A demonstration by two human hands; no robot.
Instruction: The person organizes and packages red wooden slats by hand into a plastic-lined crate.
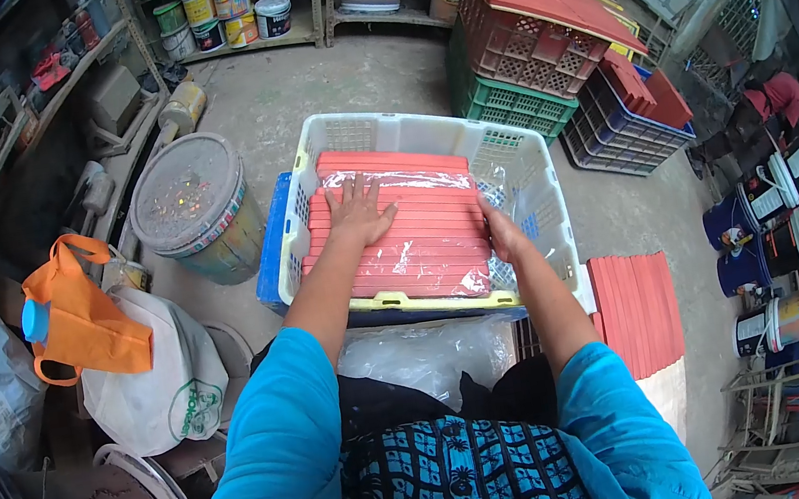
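Note:
Red slats (418, 237), packed side by side under shiny clear plastic film, lie inside a white plastic crate (541, 170) with a pale yellow front rim. My left hand (360, 216) rests flat on top of the pack, its fingers spread. Along the pack's right edge is my right hand (504, 232), fingers extended and touching the side, not wrapped around it. Loose clear plastic (495, 186) shows in the gap between the pack and the crate's right wall. A blue crate (269, 256) is partly visible beneath the white one.
More red slats (635, 309) lie at my right. Stacked crates (516, 98) topped with red boards stand behind. A lidded drum (191, 196) and an orange bag (85, 316) are on the left. Several paint buckets (762, 242) line the right, near a bending person (778, 99).

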